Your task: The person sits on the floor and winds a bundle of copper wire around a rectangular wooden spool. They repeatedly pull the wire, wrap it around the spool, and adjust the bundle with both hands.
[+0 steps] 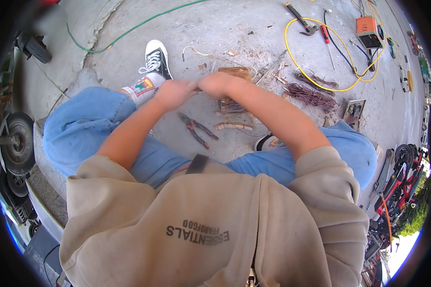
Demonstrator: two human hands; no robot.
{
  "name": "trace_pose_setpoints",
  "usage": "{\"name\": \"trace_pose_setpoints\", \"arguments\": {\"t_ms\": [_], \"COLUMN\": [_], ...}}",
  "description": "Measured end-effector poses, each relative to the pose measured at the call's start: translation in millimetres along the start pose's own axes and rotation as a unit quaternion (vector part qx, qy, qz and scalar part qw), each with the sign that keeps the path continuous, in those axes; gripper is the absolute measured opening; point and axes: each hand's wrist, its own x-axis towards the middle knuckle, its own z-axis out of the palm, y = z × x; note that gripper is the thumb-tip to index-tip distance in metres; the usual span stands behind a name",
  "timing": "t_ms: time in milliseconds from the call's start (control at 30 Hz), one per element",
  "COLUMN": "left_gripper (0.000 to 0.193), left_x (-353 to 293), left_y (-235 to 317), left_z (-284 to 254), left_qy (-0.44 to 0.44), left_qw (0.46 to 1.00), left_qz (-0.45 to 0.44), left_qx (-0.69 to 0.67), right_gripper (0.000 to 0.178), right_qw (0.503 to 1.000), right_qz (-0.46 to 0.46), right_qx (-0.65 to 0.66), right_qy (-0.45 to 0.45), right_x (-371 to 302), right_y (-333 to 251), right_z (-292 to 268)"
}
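My left hand (175, 94) and my right hand (216, 85) nearly meet above the concrete, in front of my shoe (159, 60). Both look closed, fingers drawn together and slightly blurred. A small dark bit shows between them, too small to name. Below and beside my right hand lies a brown block wound with copper-coloured wire (232, 106), partly hidden by that hand and forearm. Pliers with red and black handles (194, 129) rest on the ground nearer my body, touched by neither hand. A curved pale brown strip (233, 126) lies to their right.
Reddish-brown wire bundles (311, 97) lie to the right, near a small metal-plated part (353, 111). Farther off are a hammer (301, 20), a red-handled screwdriver (327, 45), a looped yellow cable (286, 40) and an orange box (367, 29). A green hose (124, 34) crosses the far left.
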Motion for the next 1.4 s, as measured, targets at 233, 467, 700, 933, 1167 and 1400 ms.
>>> {"name": "trace_pose_setpoints", "arguments": {"t_ms": [233,467,700,933,1167,1400], "left_gripper": [0.03,0.029,0.022,0.027,0.026,0.034], "left_x": [13,35,67,74,75,75], "left_y": [-12,-4,33,20,4,19], "left_z": [32,45,43,121,68,102], "left_qy": [-0.06,-0.082,-0.095,-0.007,-0.228,-0.08], "left_qw": [0.994,0.992,0.989,0.925,0.903,0.912], "left_qz": [-0.007,0.003,-0.049,-0.051,-0.134,-0.11], "left_qx": [-0.088,-0.097,-0.097,-0.376,-0.338,-0.387], "right_gripper": [0.041,0.032,0.037,0.032,0.019,0.052], "right_qw": [0.896,0.738,0.629,0.625,0.571,0.552], "right_qz": [0.085,0.286,0.26,0.307,0.3,0.31], "right_qx": [0.331,0.583,0.715,0.699,0.741,0.754], "right_qy": [0.282,0.18,0.161,0.164,0.188,0.172], "right_x": [-43,-113,-112,-97,-86,-122], "right_y": [60,123,96,103,105,100], "right_z": [-43,47,78,86,106,77]}}
